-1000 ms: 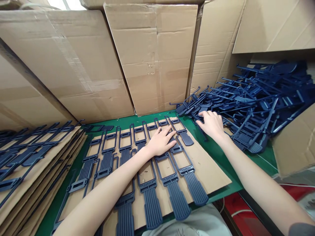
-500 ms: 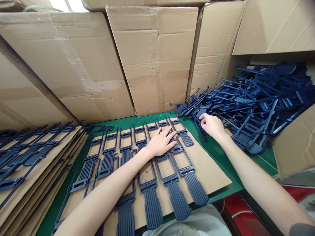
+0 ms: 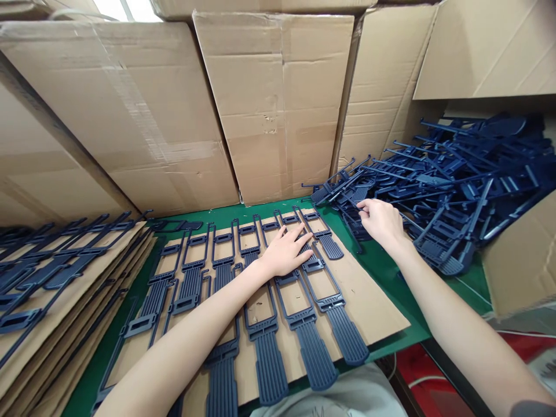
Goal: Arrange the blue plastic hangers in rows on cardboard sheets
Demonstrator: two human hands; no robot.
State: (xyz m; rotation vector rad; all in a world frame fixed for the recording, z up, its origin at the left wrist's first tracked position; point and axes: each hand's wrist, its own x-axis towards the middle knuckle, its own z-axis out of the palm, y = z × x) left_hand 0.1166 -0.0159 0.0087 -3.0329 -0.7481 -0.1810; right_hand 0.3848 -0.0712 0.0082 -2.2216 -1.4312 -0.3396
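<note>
My left hand point(image 3: 286, 252) lies flat with fingers spread on dark blue plastic frames set out in two rows on a cardboard sheet point(image 3: 371, 301). Each frame has an open rectangle and a ribbed paddle, like the near-right plastic frame point(image 3: 347, 333). My right hand point(image 3: 382, 223) is at the near edge of a heap of similar dark blue plastic parts point(image 3: 438, 174). Its thumb and fingers are pinched on a thin bar of one plastic part point(image 3: 351, 202). The rest of that part is tangled with its neighbours, and the palm hides some of the heap.
On the left stands a stack of cardboard sheets point(image 3: 108, 289) with more frames between and on top. Tall cardboard boxes point(image 3: 278, 116) line the back. An open carton point(image 3: 521, 260) holds the heap at right. Green table surface point(image 3: 391, 289) shows around the sheet.
My right hand has shifted slightly right and its fingers have closed on a thin bar in the heap. My left hand stays in place; the view has tilted a little.
</note>
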